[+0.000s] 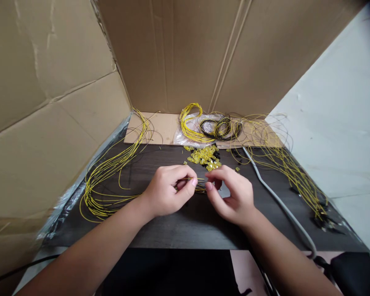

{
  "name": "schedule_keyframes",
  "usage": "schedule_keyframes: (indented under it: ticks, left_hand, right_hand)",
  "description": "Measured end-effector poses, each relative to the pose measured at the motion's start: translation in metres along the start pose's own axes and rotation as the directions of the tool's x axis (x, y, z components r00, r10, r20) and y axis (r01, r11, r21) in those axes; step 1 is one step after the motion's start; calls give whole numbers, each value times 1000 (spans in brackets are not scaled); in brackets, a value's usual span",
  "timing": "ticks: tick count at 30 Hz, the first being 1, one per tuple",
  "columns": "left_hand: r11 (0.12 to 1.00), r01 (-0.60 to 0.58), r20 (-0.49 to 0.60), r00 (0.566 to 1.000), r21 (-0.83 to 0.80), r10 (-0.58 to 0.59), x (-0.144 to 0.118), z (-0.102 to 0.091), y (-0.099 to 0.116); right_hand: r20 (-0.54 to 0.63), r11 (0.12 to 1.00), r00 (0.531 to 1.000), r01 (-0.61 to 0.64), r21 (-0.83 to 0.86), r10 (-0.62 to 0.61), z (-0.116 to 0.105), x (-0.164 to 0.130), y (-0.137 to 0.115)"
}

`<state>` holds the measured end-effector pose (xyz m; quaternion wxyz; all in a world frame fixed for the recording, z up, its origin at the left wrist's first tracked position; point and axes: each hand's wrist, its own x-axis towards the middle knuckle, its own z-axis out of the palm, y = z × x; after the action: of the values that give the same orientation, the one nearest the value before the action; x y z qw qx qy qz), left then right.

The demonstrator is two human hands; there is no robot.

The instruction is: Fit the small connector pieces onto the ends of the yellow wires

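Note:
My left hand (172,190) is closed, with a thin yellow wire (200,179) pinched between thumb and forefinger. The wire's free end points right, toward my other hand. Close by, my right hand (232,193) is curled, its thumb and forefinger tips slightly apart near that end; nothing shows clearly between them. More dark and yellow strands pass beneath both hands, partly hidden. Just behind the hands lies a pile of small yellow plastic pieces (203,155) with small black pieces (216,153) among them.
A loose bundle of yellow wires (94,197) curves along the left of the dark table (179,232). Coiled yellow wire (185,123) and black wire (234,131) lie at the back. More wires (299,181) spread right, beside a grey cable (274,195). Cardboard (188,53) walls the back.

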<state>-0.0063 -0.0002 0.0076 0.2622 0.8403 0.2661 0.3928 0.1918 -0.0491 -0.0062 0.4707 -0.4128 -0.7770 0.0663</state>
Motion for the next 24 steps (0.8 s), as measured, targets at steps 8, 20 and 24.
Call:
schedule_keyframes:
  ticks: [8, 20, 24]
  left_hand:
    - [1000, -7, 12, 1000, 15, 7, -1, 2, -1]
    - [1000, -12, 9, 1000, 14, 11, -2, 2, -1]
    - [1000, -13, 13, 1000, 9, 13, -3, 1, 0]
  right_hand:
    - [-18, 1000, 1000, 10, 21, -10, 0, 3, -2]
    - [-9, 1000, 1000, 7, 20, -6, 0, 2, -1]
    - [-6, 1000, 1000, 15, 20, -14, 0, 3, -2]
